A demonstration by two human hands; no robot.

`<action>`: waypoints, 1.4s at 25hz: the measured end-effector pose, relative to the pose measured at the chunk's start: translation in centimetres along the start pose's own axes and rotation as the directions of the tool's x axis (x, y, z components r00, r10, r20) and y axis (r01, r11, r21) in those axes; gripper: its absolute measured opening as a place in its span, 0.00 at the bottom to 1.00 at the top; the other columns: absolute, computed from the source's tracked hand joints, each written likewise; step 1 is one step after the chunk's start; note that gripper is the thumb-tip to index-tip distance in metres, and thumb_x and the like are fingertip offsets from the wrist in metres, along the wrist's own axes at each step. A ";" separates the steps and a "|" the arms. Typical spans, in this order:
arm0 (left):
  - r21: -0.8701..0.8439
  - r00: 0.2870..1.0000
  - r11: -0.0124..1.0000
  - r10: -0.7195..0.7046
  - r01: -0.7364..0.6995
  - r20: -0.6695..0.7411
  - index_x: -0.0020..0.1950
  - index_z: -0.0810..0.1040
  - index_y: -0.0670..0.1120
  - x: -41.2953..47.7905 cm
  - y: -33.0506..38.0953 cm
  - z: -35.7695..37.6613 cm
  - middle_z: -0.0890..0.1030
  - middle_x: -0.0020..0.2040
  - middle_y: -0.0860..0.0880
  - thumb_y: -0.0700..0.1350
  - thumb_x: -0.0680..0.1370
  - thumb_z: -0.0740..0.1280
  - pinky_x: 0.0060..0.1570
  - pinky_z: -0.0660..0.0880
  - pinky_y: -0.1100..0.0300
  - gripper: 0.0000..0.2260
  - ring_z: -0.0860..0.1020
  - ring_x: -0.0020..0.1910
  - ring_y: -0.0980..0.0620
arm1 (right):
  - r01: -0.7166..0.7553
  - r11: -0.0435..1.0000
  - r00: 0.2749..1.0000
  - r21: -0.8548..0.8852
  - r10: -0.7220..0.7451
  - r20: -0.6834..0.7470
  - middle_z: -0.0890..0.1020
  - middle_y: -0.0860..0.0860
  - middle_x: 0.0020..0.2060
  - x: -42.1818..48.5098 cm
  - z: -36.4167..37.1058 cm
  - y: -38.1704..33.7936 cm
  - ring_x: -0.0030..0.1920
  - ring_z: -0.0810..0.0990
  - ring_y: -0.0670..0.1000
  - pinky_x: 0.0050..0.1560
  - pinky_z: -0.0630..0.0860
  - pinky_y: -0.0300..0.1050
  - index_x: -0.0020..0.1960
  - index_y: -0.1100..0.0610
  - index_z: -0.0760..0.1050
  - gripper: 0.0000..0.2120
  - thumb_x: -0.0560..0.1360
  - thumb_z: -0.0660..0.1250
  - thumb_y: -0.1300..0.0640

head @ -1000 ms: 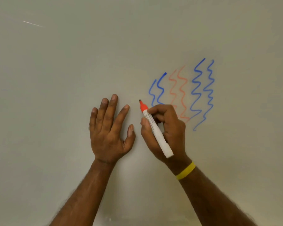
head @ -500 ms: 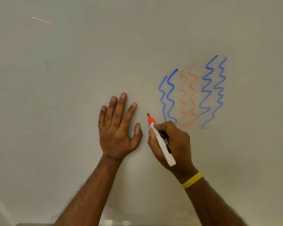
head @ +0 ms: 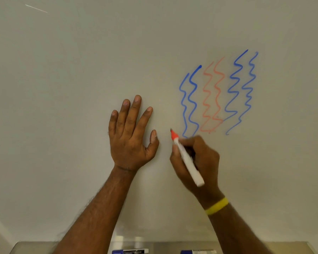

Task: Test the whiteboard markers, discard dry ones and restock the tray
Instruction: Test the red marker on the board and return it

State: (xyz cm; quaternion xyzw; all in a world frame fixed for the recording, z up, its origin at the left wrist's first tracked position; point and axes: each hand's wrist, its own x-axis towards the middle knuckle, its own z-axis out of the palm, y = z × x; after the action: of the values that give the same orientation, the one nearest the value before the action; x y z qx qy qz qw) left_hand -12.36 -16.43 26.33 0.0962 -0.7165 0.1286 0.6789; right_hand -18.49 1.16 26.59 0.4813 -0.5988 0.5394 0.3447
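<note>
Whiteboard (head: 62, 88) with squiggles (head: 217, 94); left grip (head: 130, 140) released, flat; right grip (head: 200, 162) grasps red marker (head: 188, 162), testing; next: press tip, stroke.

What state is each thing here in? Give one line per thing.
left hand: flat on whiteboard, fingers spread
right hand: grips red marker
red marker: uncapped, tip toward whiteboard
whiteboard: bears blue squiggles, fainter red squiggles
tray: holds two markers

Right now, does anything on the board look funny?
The orange squiggles look pale beside the bold blue squiggles, as if that ink ran weak. A thin white streak also shows at the top left.
</note>
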 end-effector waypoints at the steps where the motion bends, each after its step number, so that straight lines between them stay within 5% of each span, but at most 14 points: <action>1: -0.006 1.000 1.000 -0.001 0.001 0.002 0.74 0.69 0.48 0.0 0.0 0.0 0.66 0.76 0.44 0.52 0.77 0.63 0.76 0.57 0.44 0.25 0.59 0.79 0.46 | 0.039 0.999 0.998 0.030 -0.037 -0.045 0.76 0.46 0.31 1.7 0.3 -0.5 0.29 0.71 0.43 0.33 0.71 0.35 0.47 0.55 0.78 0.04 0.74 0.71 0.56; 6: -0.009 1.000 1.000 0.001 -0.001 0.012 0.75 0.68 0.48 -0.3 -0.3 0.1 0.67 0.76 0.44 0.51 0.77 0.64 0.76 0.56 0.44 0.26 0.58 0.79 0.47 | 0.056 0.985 0.990 0.164 -0.034 -0.134 0.80 0.48 0.38 6.6 1.7 -1.4 0.33 0.75 0.45 0.35 0.73 0.38 0.52 0.60 0.81 0.07 0.75 0.73 0.59; 20: 0.008 1.000 1.000 0.006 -0.006 0.017 0.75 0.69 0.48 -0.9 -0.4 0.0 0.68 0.76 0.42 0.50 0.77 0.64 0.76 0.56 0.44 0.26 0.58 0.79 0.46 | -0.023 0.999 0.999 0.027 0.022 0.028 0.80 0.48 0.36 -3.1 0.1 1.9 0.32 0.76 0.48 0.33 0.76 0.47 0.46 0.59 0.80 0.04 0.75 0.71 0.57; 32: 0.001 0.994 0.998 -0.061 0.061 0.090 0.76 0.68 0.47 -2.5 0.3 -0.4 0.62 0.79 0.44 0.52 0.78 0.62 0.76 0.53 0.42 0.26 0.57 0.79 0.42 | -0.237 0.971 0.943 -0.022 0.236 0.233 0.79 0.44 0.33 -8.1 -2.6 2.6 0.28 0.75 0.48 0.27 0.74 0.50 0.47 0.54 0.78 0.05 0.74 0.72 0.54; 35: 0.002 0.976 0.995 -0.095 0.097 0.196 0.78 0.63 0.47 -6.0 1.5 -1.2 0.55 0.81 0.45 0.54 0.79 0.61 0.77 0.50 0.41 0.29 0.54 0.80 0.40 | -0.359 0.930 0.923 0.076 0.341 0.179 0.79 0.44 0.32 -8.9 -3.5 2.9 0.28 0.75 0.49 0.27 0.74 0.50 0.47 0.52 0.78 0.04 0.74 0.72 0.54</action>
State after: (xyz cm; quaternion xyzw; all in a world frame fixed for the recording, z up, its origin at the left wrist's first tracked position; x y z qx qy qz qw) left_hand -11.38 -14.84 20.31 0.1403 -0.7748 0.0829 0.6108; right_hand -18.96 6.25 18.00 0.4267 -0.6716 0.5824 0.1663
